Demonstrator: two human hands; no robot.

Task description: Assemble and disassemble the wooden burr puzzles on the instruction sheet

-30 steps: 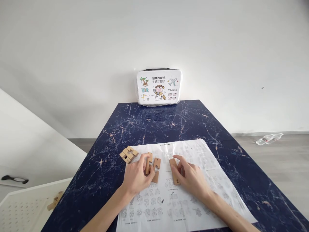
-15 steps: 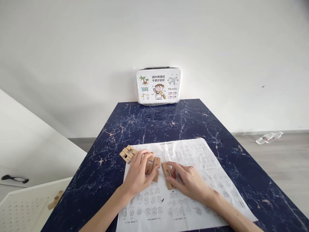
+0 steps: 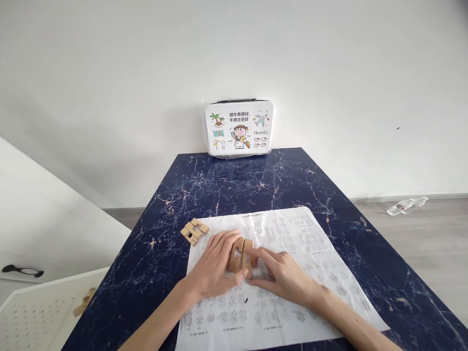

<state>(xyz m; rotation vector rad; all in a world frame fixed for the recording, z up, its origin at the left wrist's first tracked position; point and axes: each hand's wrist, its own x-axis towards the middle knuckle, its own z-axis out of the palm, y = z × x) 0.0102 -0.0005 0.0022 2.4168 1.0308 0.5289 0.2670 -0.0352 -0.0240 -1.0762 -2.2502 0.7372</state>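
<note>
Two notched wooden puzzle pieces lie side by side on the printed sheet (image 3: pixel 278 302), with a narrow gap between them. My left hand (image 3: pixel 210 268) curls around the left wooden puzzle piece (image 3: pixel 234 264), its thumb at the near end. The fingers of my right hand (image 3: pixel 283 278) grip the right wooden puzzle piece (image 3: pixel 248 247) from its right side. Cut-outs show in the pieces' upper faces; their outer edges are partly hidden by my fingers. Beyond my left hand, a small assembled cluster of wooden blocks (image 3: pixel 194 231) rests at the sheet's upper left corner.
The sheet lies on a dark blue marbled table (image 3: pixel 234 190). A white case with cartoon prints (image 3: pixel 240 129) stands against the wall at the table's far edge. Left of the table is a perforated white basket (image 3: pixel 32 312) holding wooden pieces (image 3: pixel 83 303). A clear plastic bottle (image 3: pixel 406 205) lies on the floor at right.
The right hand has brought its wooden piece left, up beside the left hand's piece. The left hand has shifted slightly right, uncovering more of the block cluster.
</note>
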